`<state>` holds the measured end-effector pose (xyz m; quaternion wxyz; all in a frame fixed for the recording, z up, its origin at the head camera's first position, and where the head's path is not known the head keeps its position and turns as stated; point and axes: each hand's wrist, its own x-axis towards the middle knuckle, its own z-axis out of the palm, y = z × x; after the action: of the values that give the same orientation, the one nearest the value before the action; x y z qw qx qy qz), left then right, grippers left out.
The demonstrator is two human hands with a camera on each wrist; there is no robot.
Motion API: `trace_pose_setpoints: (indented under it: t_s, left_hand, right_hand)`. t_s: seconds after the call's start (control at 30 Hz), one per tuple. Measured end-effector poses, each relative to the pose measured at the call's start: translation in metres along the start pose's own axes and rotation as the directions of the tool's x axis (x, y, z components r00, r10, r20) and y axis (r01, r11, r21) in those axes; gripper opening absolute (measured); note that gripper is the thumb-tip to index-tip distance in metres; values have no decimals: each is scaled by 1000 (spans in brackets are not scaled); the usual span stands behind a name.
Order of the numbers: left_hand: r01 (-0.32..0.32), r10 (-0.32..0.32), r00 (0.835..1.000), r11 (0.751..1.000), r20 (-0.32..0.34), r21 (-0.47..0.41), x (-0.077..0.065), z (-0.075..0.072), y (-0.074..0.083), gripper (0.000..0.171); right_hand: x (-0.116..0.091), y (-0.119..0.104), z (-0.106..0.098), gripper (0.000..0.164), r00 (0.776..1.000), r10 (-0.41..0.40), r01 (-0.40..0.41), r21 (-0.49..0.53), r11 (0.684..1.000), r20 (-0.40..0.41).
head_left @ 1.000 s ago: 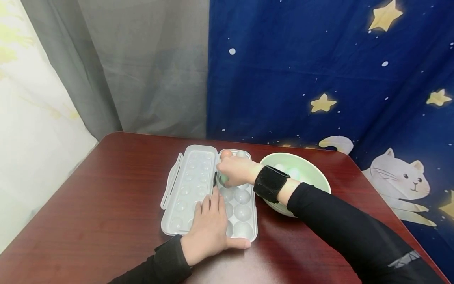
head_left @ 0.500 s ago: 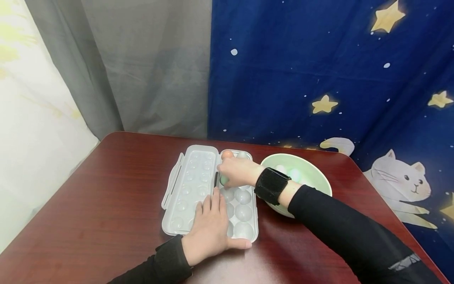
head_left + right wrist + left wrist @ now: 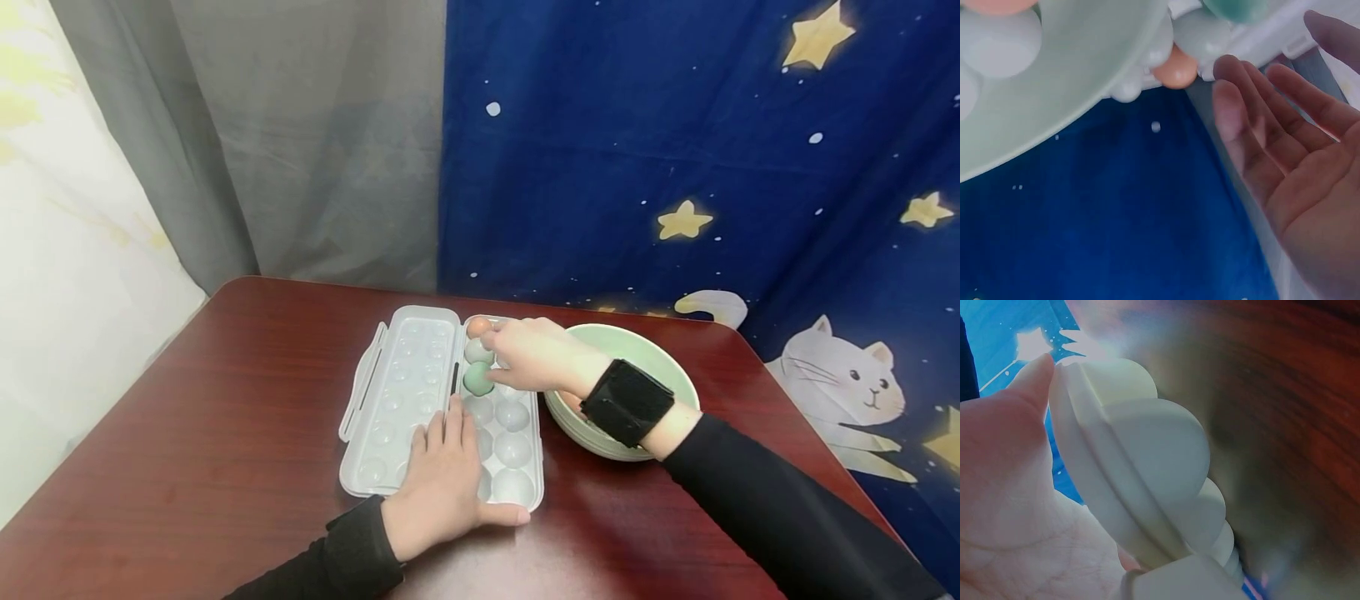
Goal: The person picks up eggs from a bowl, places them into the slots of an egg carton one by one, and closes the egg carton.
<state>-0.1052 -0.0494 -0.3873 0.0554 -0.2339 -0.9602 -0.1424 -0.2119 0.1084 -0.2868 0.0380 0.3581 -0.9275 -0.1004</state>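
A clear plastic egg box [image 3: 514, 450] lies opened on the table, its lid [image 3: 393, 400] folded out to the left. In the far end of its left row sit an orange egg [image 3: 478, 327], a pale egg [image 3: 478, 352] and a green egg [image 3: 477, 378]. My right hand [image 3: 543, 354] hovers beside them, fingers loosely bent; the right wrist view shows its palm with nothing in it. Flat across the near end of the box rests my left hand [image 3: 446, 492], thumb along the front edge. Its palm also appears against the rounded cups [image 3: 1154, 450] in the left wrist view.
Close to the right of the box stands a pale green bowl [image 3: 660, 354], partly under my right wrist. White eggs [image 3: 1000, 40] and orange ones lie in it. Behind the dark red table [image 3: 255, 375] hang grey and blue curtains [image 3: 555, 167].
My right hand has let go of the green egg, which now sits in its cup, and has drawn back to the right. The left hand stays where it was.
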Motion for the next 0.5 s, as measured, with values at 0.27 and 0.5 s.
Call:
trace_pose_setpoints:
  t_s: [0.27,0.5]
  left_hand:
    - [-9,9,1000,1000,0,7,-1,-2,-1,131]
    - [-9,9,1000,1000,-1,-5,-1,-1,-1,132]
  right_hand:
    - [-24,16,-15,19,997,45,-40,88,995,-56]
    - [-46,28,-17,15,994,91,-76,205,976,-63]
